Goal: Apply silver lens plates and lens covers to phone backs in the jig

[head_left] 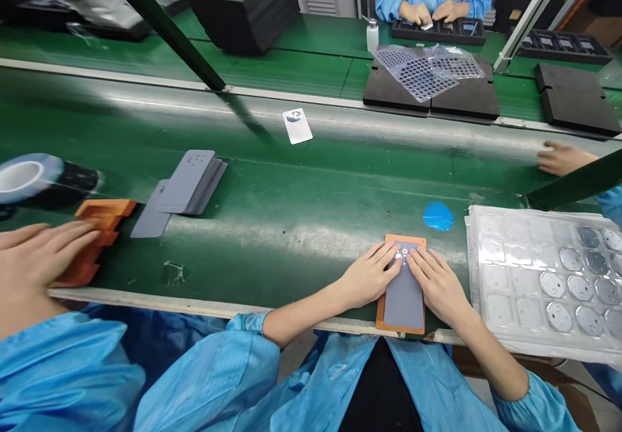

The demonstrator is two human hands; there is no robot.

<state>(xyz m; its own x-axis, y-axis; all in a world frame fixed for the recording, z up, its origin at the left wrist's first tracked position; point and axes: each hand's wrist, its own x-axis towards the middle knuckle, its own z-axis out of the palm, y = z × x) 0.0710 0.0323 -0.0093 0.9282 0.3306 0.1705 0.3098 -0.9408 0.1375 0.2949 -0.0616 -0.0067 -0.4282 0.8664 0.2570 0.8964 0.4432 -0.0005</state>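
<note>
A grey rectangular panel [404,296] with small holes at its far end lies in an orange fixture [380,324] at the table's front edge. My left hand [370,275] rests on the panel's far left part, fingers stretched out. From the right, my right hand [440,283] lays its extended fingers on the same end, beside small round white marks or parts. Both hands lie flat and grasp nothing. Just beyond the fixture is a round blue film piece [438,216].
A clear tray [500,276] with round parts stands at right. Grey panels [189,179] are stacked at left, near a co-worker's hand [46,257] on orange fixtures [104,225]. A white card [297,126] lies ahead. Another co-worker's hand [566,158] reaches in from the right.
</note>
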